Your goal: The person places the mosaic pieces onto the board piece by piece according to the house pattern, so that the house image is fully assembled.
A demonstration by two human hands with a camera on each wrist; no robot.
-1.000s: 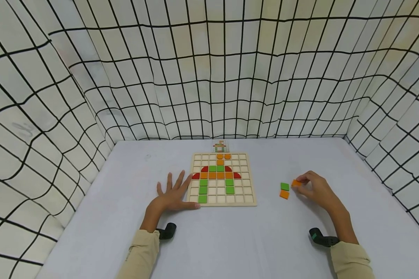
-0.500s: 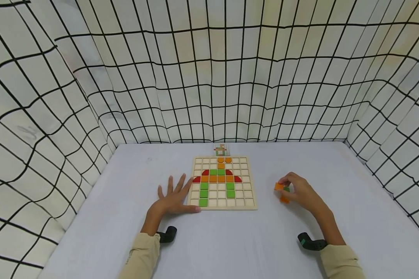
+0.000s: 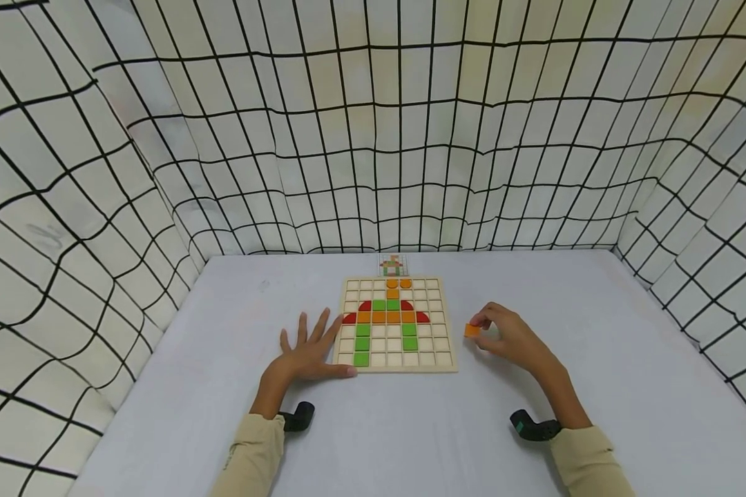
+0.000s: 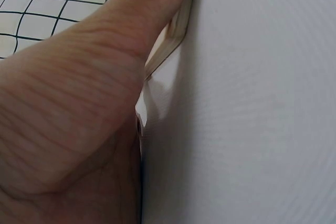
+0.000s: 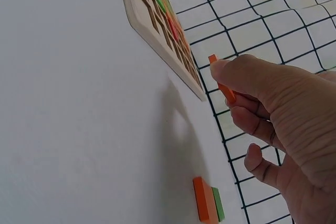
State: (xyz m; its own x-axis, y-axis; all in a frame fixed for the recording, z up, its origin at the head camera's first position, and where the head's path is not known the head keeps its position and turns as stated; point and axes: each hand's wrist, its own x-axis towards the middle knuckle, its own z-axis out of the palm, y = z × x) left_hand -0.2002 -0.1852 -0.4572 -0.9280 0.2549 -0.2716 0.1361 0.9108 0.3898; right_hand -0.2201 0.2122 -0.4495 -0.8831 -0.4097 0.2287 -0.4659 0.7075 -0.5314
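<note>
My right hand (image 3: pixel 512 338) pinches an orange square tile (image 3: pixel 472 330) between thumb and fingers, just right of the wooden grid board (image 3: pixel 435 359). In the right wrist view the tile is held up off the table, seen nearly edge-on. My left hand (image 3: pixel 307 355) lies with fingers spread at the board's left side, its thumb at the front left corner. On the board, green squares (image 3: pixel 362 344), orange squares (image 3: pixel 378 317), red curved pieces (image 3: pixel 423 317) and orange round pieces (image 3: pixel 405 284) sit in the cells.
A small printed picture card (image 3: pixel 393 265) lies behind the board. Another orange tile (image 5: pixel 205 200) and a green tile (image 5: pixel 218 204) rest on the white table (image 3: pixel 410 428); the right hand hides them in the head view. Black netting (image 3: pixel 410 166) hangs around the table's back and sides.
My right hand has moved left with the orange tile, from beside the loose tiles, passing over them, to near the board's right edge. The left hand has stayed in place.
</note>
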